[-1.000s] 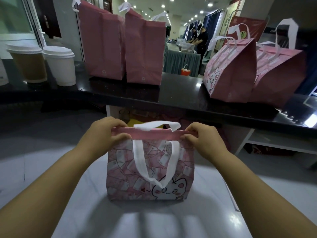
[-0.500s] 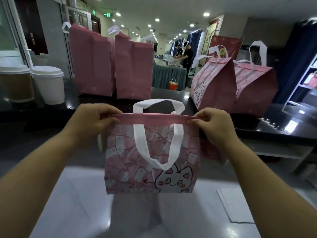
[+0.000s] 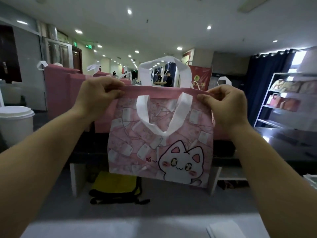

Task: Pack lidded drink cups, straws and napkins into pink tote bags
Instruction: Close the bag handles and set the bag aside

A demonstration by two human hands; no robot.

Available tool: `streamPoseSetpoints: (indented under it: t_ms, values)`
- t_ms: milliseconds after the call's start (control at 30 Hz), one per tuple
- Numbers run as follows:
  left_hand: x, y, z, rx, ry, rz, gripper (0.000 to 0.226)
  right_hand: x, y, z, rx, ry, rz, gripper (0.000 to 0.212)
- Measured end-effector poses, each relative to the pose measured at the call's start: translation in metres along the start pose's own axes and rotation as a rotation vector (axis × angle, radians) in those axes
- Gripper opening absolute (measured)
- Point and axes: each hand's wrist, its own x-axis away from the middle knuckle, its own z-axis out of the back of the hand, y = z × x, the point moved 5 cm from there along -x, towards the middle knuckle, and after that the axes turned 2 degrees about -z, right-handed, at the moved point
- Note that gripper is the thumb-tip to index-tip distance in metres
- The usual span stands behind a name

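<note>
I've got my left hand (image 3: 97, 97) and right hand (image 3: 226, 102) pinching the pink tote bag's (image 3: 161, 140) rim mid-frame, hanging unsupported; a loosened pinch could drop it.

A single wide-angle view from the person's head faces forward, almost level, out along both bare forearms. The pink cat-printed fabric tote bag (image 3: 159, 134) fills the centre, close, at arm's reach; the dark glossy counter (image 3: 283, 143) lies just behind it, and the white spotlit ceiling (image 3: 154, 23) runs far beyond.

Both forearms reach forward — left hand (image 3: 98, 97) and right hand (image 3: 226, 104) raised apart, thumbs and fingers pinching
</note>
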Motion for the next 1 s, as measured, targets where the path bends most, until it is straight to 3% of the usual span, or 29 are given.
streamPoseSetpoints:
  t_ms: [267,500,567,700,833,1000]
  values:
    - [0.001,-0.004,-0.056,0.112,-0.177,0.15,0.025,-0.01,0.006,0.007,0.123,0.18,0.053,0.017]
    - [0.043,-0.006,-0.101,0.184,-0.432,0.183,0.011,0.011,0.015,-0.028,0.249,0.128,0.12,0.02]
    - [0.056,-0.006,-0.112,0.252,-0.515,0.225,0.02,0.012,0.015,-0.036,0.263,0.123,0.129,0.021]
    - [0.076,-0.002,-0.126,0.346,-0.686,0.241,0.06,0.008,0.006,-0.05,0.302,0.123,0.194,0.01]
    - [0.079,-0.011,-0.128,0.181,-0.633,0.169,0.069,-0.001,0.002,-0.071,0.322,0.075,0.217,0.003]
    - [0.066,-0.033,-0.132,0.065,-0.5,0.157,0.052,-0.02,0.011,-0.104,0.339,-0.069,0.172,0.021]
